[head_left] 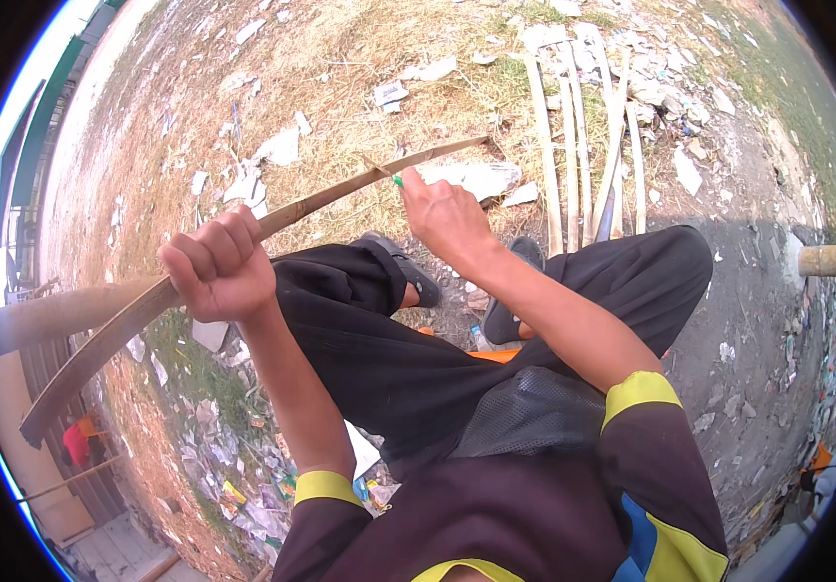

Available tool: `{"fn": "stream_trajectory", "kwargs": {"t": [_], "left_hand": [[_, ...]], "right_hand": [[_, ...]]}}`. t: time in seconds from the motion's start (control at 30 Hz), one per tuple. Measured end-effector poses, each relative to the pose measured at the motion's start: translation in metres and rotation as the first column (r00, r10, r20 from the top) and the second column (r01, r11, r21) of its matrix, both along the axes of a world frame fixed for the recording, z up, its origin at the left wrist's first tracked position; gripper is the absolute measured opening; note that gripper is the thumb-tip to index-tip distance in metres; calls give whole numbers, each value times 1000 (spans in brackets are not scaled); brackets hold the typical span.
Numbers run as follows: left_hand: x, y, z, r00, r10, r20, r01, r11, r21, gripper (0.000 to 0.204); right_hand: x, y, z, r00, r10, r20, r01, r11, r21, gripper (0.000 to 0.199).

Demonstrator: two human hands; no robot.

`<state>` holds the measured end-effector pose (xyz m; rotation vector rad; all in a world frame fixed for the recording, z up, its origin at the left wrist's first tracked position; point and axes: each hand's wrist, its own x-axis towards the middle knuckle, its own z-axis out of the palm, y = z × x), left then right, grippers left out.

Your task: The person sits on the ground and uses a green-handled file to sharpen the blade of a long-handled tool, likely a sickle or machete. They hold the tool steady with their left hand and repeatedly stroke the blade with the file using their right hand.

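Observation:
A long split bamboo strip (316, 202) slants across in front of me, its near end low on the left and its thin far end bending off to the right. Wrapped around it is my left hand (222, 264), fingers closed. My right hand (445, 215) is closed on what looks like a small knife (398, 180); a bit of green handle and a thin blade show past the fingers. The blade lies against or just over the strip; I cannot tell whether it cuts in. Most of the handle is hidden in the hand.
Several pale bamboo strips (570, 145) lie on the ground ahead to the right. A thick bamboo pole (74, 312) runs behind the held strip at left; another pole end (825, 260) shows at right. Litter covers the dry grass, and my sandalled feet (418, 276) rest below.

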<state>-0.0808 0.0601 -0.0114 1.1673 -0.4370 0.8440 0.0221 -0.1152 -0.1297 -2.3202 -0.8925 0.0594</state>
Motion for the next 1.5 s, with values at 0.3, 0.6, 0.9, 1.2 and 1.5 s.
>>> {"fn": "stream_trajectory", "kwargs": {"t": [0.3, 0.6, 0.9, 1.2, 1.5], "left_hand": [[13, -19, 10, 999, -49, -12, 50, 992, 116, 44], [50, -41, 35, 980, -196, -20, 194, 942, 273, 48], [28, -34, 20, 1000, 7, 6, -8, 977, 212, 49], [33, -45, 29, 985, -156, 74, 125, 940, 317, 53], [30, -31, 26, 989, -119, 83, 96, 965, 244, 52]], "right_hand": [[25, -22, -44, 984, -142, -109, 127, 983, -133, 19], [85, -77, -145, 935, -324, -144, 257, 899, -354, 25], [40, -51, -2, 870, -96, -484, 171, 979, 112, 36], [-27, -36, 41, 894, 8, -449, 126, 955, 267, 49], [-19, -18, 42, 959, -96, -267, 119, 990, 70, 45]]}}
